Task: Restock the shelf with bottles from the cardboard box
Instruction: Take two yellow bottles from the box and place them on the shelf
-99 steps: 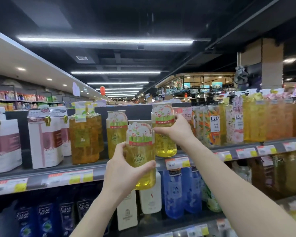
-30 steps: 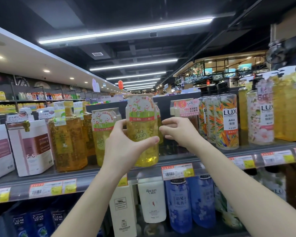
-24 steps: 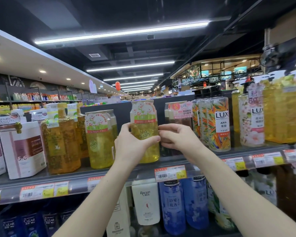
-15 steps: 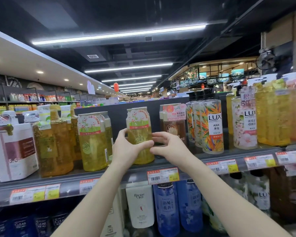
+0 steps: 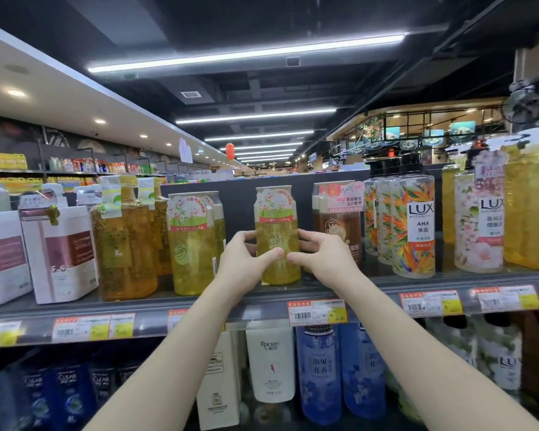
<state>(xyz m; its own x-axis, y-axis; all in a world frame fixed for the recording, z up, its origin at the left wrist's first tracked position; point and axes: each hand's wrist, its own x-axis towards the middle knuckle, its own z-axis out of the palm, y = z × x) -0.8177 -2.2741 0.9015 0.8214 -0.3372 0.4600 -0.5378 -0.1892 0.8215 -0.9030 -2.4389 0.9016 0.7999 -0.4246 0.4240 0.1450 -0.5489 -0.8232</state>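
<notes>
A yellow Mo Guan bottle [image 5: 276, 225] with a green and pink floral top stands upright on the grey shelf [image 5: 255, 306]. My left hand [image 5: 243, 259] wraps its left side, thumb across the front. My right hand [image 5: 321, 259] holds its right side, fingers behind it. A matching yellow bottle [image 5: 192, 244] stands to the left, with another behind it. A brown Mo Guan bottle [image 5: 339, 225] stands just right of my right hand. The cardboard box is out of view.
Amber pump bottles [image 5: 125, 244] and white boxed jugs [image 5: 56, 253] fill the shelf's left part. Floral LUX bottles [image 5: 414, 225] stand to the right. White bottles [image 5: 271, 365] and blue bottles [image 5: 318, 371] line the shelf below. Price tags [image 5: 316, 312] run along the shelf edge.
The yellow bottle came down from the air onto the shelf and moved back between its neighbours. My right hand left the earlier bottle and closed on this one's right side.
</notes>
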